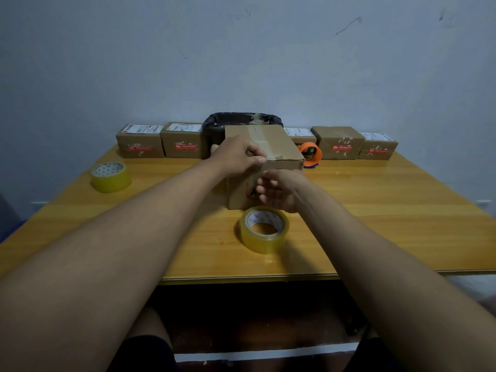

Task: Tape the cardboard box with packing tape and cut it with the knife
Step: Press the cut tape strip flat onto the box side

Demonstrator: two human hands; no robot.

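We see a brown cardboard box [268, 146] standing mid-table on a glossy yellow wooden table [389, 210] against a scuffed pale blue wall [241, 49]. Our left hand [236, 157] pinches the tape at the box's top near edge. Our right hand [279, 193] hovers before the box, fingers loosely spread. A clear packing tape roll [264, 229] lies just before the box.

The near face of the cardboard box [239, 194] is partly hidden by the right hand [279, 193], and its printed mark cannot be read. The orange tape dispenser [311, 154] is half covered by the box. Labels on the far boxes [139, 142] are too small to be read.
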